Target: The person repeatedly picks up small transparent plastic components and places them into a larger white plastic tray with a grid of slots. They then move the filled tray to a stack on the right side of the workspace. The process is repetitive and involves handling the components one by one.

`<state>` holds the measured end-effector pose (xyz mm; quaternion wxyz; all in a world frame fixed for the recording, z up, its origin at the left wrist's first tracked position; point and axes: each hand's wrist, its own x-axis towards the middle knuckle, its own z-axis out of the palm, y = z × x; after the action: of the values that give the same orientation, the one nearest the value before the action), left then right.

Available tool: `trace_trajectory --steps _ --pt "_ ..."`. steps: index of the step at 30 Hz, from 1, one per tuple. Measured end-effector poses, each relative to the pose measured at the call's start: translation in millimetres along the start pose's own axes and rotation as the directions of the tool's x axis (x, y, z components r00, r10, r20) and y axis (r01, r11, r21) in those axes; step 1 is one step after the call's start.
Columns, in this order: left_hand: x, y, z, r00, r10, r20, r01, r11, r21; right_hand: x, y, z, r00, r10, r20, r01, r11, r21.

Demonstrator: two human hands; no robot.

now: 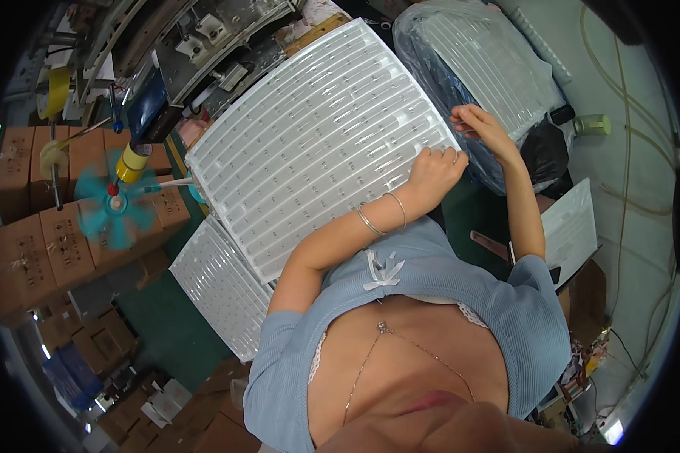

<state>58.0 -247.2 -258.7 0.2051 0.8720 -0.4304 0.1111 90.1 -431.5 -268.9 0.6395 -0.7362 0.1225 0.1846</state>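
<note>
A large white ribbed plastic tray (310, 143), holding rows of small parts in its grooves, lies at a slant in front of me. My left hand (437, 177) reaches across to its right-hand corner, fingers curled closed against the edge. Just beyond that edge is my right hand (485, 132), raised, with its fingers bent inward and drawn together. Whatever may be between those fingertips is too small to make out. Below the tray's lower left side, a second ribbed tray (217, 291) with similar small parts is partly covered.
Bagged ribbed trays (491, 64) stand at the far right, beside a black bag (545, 155). Metal machinery (223, 45) borders the far left. A teal fan (115, 202) stands before stacked cardboard boxes (26, 260). A white panel (570, 230) leans at the right.
</note>
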Motion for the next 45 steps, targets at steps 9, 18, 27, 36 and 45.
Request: trace_trajectory --steps 9,18,27,36,45 --pt "-38 -9 -38 0.980 -0.187 0.071 0.200 0.916 -0.348 33 -31 -25 0.974 -0.221 -0.045 0.216 0.971 -0.100" --pt "-41 -10 -14 0.996 -0.060 0.069 0.065 0.995 -0.073 47 -48 0 0.952 -0.306 0.010 0.305 0.947 -0.105" --pt "-24 -141 -117 0.699 -0.491 -0.520 0.480 0.861 -0.167 51 -35 -26 0.967 -0.233 -0.105 0.227 0.972 -0.064" --pt "28 -301 -199 0.721 -0.273 -0.636 0.673 0.495 0.550 71 -52 -15 0.964 -0.260 -0.055 0.255 0.964 -0.080" --pt "-1 -172 -193 0.877 -0.118 -0.467 0.319 0.868 0.380 104 -21 -34 0.962 -0.164 -0.219 0.162 0.986 -0.030"
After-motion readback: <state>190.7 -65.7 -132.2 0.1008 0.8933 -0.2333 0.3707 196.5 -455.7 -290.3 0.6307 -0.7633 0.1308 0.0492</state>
